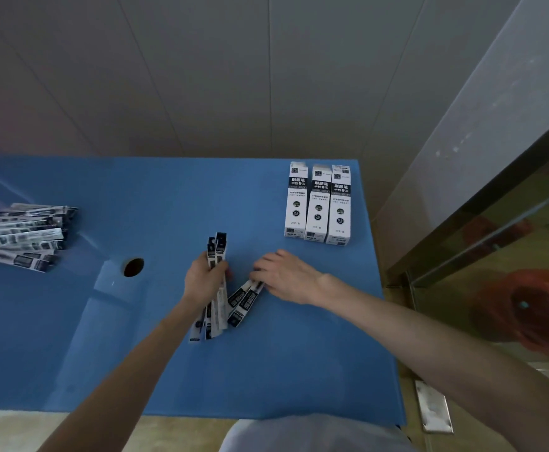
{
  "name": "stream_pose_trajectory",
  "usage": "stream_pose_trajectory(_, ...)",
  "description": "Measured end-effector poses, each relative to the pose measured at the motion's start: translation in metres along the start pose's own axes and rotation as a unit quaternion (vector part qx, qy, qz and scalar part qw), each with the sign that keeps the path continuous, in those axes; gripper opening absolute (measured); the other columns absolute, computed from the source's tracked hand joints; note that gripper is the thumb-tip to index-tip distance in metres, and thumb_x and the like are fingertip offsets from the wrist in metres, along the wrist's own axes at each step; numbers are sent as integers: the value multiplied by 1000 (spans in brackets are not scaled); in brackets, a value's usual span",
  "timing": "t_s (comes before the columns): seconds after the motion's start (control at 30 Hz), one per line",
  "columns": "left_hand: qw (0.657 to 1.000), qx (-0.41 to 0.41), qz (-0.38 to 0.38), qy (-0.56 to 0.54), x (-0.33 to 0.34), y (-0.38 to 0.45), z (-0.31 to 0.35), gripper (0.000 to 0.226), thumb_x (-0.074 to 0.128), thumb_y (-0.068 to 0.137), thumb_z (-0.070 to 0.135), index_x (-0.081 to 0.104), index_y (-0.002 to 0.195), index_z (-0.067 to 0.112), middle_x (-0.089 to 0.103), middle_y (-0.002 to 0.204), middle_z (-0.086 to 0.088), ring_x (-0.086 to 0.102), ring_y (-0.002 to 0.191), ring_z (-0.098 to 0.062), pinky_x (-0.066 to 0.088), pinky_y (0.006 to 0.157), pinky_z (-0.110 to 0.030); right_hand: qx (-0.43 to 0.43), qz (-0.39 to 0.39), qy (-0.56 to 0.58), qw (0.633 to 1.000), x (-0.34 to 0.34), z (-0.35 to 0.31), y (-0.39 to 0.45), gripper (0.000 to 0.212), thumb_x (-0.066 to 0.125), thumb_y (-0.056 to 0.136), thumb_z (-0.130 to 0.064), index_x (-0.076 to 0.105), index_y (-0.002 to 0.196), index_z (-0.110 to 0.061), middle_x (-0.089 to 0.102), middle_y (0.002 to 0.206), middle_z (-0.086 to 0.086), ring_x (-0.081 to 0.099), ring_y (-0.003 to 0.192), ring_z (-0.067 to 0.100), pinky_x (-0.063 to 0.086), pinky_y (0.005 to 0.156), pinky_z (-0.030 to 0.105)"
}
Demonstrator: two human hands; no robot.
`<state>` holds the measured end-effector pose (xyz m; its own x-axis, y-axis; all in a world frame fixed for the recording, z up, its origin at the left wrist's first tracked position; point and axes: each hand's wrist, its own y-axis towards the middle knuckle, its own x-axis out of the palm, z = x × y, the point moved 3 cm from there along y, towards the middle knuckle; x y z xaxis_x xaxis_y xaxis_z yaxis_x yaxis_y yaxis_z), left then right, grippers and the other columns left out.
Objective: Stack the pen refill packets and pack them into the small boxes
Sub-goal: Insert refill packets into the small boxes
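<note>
The left hand (pixel 205 278) grips a bundle of refill packets (pixel 217 288) near the middle of the blue table (pixel 168 370); its fingers are curled around the bundle, and the packets stick out above and below the fist, slightly fanned at the lower end; the right hand (pixel 284 276) lies just beside it, palm down, and its fingertips rest on two more packets (pixel 245 301) that lie slanted on the table; whether these fingers pinch them or only touch them, I cannot tell; a loose pile of packets (pixel 22 238) lies at the left edge of the table, well apart from the hands; three small boxes (pixel 318 203) lie side by side near the far right corner, touching each other; a round hole (pixel 133 267) is in the table surface, left of the left hand.
</note>
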<state>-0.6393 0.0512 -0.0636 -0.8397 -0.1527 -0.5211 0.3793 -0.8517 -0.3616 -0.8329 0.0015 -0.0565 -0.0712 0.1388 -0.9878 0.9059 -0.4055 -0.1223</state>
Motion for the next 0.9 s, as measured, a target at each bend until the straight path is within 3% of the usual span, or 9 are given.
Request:
stream_pose_trajectory(0.1,998,-13,20,-59,-11,7,5,7,55,91,8,57,86,4,71,62,-4,70,66,-32,57,72,-46,-6,-47,-88,995,-1,-3,5,30,61,96,-19,61,126,-22,60,117,-1,58,107,22,42,87,35)
stream_pose_trajectory(0.2,994,-1,33,-101,-19,14,16,12,57,93,9,51,83,8,60,57,-3,59,54,-27,54,66,-49,18,-66,-124,990,-2,-4,1,24,66,93,-14,61,115,-19,57,112,0,57,101,21,45,75,33)
stream_pose_trajectory(0.37,989,12,38,-143,-23,23,39,21,63,97,15,48,83,11,53,66,-5,49,52,-18,47,51,-34,37,-67,-135,988,6,-1,-10,12,60,96,-14,65,107,-14,61,102,3,60,84,19,48,58,30)
stream_pose_trajectory(0.47,988,20,31,-152,-17,28,49,20,64,97,15,50,84,9,54,65,-6,50,51,-18,48,49,-32,72,-21,-84,994,8,11,-23,10,72,84,-27,69,86,-18,63,81,-1,60,64,17,38,47,28)
stream_pose_trajectory(0.57,987,24,26,-155,-12,36,55,21,63,96,13,49,81,9,54,63,-7,50,51,-20,47,50,-33,162,39,6,986,-2,29,-43,14,60,90,-22,61,81,-11,61,80,4,58,64,24,30,52,33)
stream_pose_trajectory(0.67,989,24,10,-146,-1,45,60,23,64,96,13,49,79,9,55,61,-7,50,51,-21,47,51,-34,246,94,73,962,-10,44,-65,18,53,93,-23,53,77,-13,52,72,0,48,58,21,33,52,35)
stream_pose_trajectory(0.8,992,24,-23,-119,22,54,72,25,65,94,12,50,75,8,55,56,-7,49,47,-22,46,51,-33,351,80,167,918,-5,53,-85,26,49,98,-29,47,77,-14,58,64,1,53,53,24,37,50,37)
stream_pose_trajectory(0.87,993,24,-38,-113,34,60,80,24,65,93,12,50,74,8,55,55,-6,49,45,-21,45,50,-32,388,108,262,877,-4,54,-89,28,50,97,-29,49,75,-12,64,63,2,57,51,20,37,49,36)
stream_pose_trajectory(0.9,992,22,-44,-114,40,63,83,24,65,93,11,50,74,8,55,54,-6,48,45,-21,45,49,-32,407,131,350,833,-5,53,-90,27,51,97,-26,53,77,-8,66,63,2,58,51,15,39,50,35)
